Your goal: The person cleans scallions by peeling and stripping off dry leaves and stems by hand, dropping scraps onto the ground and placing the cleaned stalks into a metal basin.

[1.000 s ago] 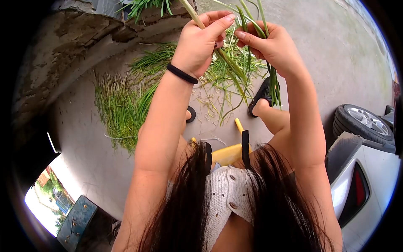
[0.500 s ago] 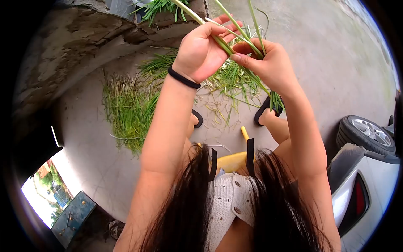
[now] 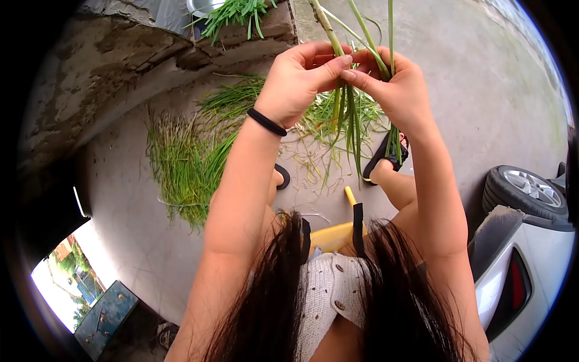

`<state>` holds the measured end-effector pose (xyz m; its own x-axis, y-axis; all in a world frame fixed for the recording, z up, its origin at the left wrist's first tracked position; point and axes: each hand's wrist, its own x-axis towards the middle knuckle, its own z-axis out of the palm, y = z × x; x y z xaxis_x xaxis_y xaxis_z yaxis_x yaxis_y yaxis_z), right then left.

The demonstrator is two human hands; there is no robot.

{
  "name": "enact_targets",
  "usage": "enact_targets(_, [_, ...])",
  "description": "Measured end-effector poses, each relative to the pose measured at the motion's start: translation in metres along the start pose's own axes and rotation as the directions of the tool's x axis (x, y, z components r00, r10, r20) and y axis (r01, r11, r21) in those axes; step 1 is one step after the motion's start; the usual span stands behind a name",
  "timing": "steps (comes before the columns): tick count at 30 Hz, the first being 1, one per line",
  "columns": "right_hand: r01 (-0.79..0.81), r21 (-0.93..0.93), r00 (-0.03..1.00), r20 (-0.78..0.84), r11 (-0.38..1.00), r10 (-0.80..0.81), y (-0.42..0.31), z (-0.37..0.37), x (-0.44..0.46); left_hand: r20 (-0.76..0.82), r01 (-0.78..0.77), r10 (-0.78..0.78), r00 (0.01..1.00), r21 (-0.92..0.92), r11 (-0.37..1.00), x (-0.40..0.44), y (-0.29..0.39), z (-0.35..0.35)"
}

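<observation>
My left hand, with a black band at the wrist, pinches a thick pale green onion stalk between thumb and fingers. Its green leaves hang below the hands. My right hand is closed on several thinner green onions, whose leaves dangle beneath the palm. Both thumb tips meet beside the thick stalk. On the floor under the hands lies a loose scatter of green and pale trimmings.
A large heap of long green stalks lies on the concrete floor at left. More cut greens sit on a ledge beside a metal bowl. My sandalled foot, a yellow seat, a wheel and a silver car part are around me.
My left hand has turned from an open palm to a pinch on the thick stalk. That stalk now stands more upright, and its leaves hang down between the hands.
</observation>
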<state>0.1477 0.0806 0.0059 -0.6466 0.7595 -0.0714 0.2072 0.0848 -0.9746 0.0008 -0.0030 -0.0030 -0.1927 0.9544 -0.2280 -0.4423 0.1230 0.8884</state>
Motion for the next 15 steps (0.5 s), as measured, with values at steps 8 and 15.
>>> enact_targets(8, [-0.193, 0.174, 0.978, 0.116, 0.966, 0.174, -0.006, -0.013, 0.001, -0.033, -0.02, 0.021, 0.999, 0.041, 0.999, 0.0, -0.001, -0.001])
enact_targets(15, [-0.113, 0.087, 0.987, 0.123, 0.99, 0.102, -0.004, -0.01, 0.001, -0.045, -0.054, 0.064, 0.997, 0.191, 0.98, 0.004, -0.008, 0.0])
